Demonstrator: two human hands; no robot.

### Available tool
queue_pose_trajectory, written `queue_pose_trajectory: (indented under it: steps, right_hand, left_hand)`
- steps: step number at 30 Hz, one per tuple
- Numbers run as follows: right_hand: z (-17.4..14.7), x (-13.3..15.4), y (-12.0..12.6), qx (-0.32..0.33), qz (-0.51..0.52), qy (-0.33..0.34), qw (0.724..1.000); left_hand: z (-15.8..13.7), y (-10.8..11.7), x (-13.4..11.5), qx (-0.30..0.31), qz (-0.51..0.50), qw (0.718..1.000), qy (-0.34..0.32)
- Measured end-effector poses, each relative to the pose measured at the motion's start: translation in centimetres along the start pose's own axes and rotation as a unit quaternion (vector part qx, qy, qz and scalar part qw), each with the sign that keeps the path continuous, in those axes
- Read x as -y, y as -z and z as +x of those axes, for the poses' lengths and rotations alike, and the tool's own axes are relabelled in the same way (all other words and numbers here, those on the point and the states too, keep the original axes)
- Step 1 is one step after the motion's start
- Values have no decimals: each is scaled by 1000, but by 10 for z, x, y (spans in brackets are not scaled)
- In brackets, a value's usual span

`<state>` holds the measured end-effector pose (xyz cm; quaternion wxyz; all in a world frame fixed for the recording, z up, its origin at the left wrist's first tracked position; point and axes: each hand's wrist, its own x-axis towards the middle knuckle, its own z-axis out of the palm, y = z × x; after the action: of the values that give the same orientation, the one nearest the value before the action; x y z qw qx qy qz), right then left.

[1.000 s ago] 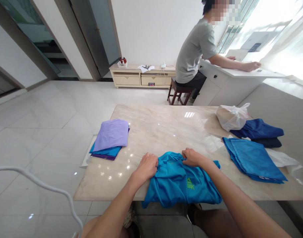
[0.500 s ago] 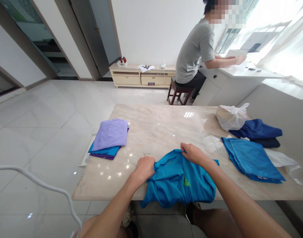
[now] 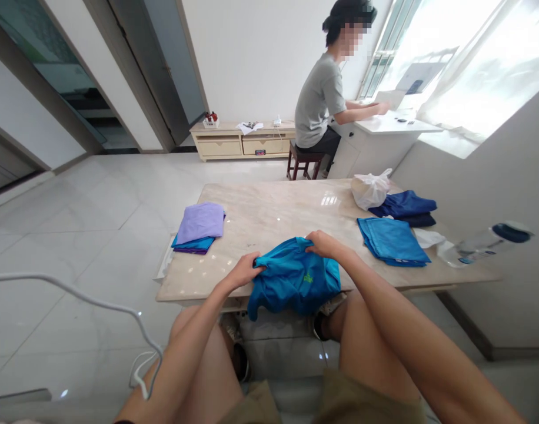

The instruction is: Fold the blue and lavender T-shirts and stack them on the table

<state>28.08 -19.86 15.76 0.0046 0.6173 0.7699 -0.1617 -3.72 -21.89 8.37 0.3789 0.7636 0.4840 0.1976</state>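
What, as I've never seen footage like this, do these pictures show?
There is no machine here: the arms belong to a person wearing the camera on their head, so you look forward and down from their viewpoint. Their left hand and right hand both grip a bright blue garment with a green print; part of it hangs over the table's near edge. On the left lies a folded stack topped by a lilac cloth; on the right are a folded blue cloth, dark blue fabric, a white plastic bag and a clear bottle. Beyond, another person sits at a white desk.
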Motion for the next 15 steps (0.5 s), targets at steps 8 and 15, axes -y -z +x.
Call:
queue_pose_trajectory:
  steps: [8, 15]
  right_hand:
    - [-113, 28, 135, -106, -96, 60, 988]
    - [-176, 25, 181, -315, -46, 48, 947]
  left_hand:
    - [-70, 115, -125, -122, 61, 984, -115]
    - [-118, 157, -191, -79, 204, 974, -65]
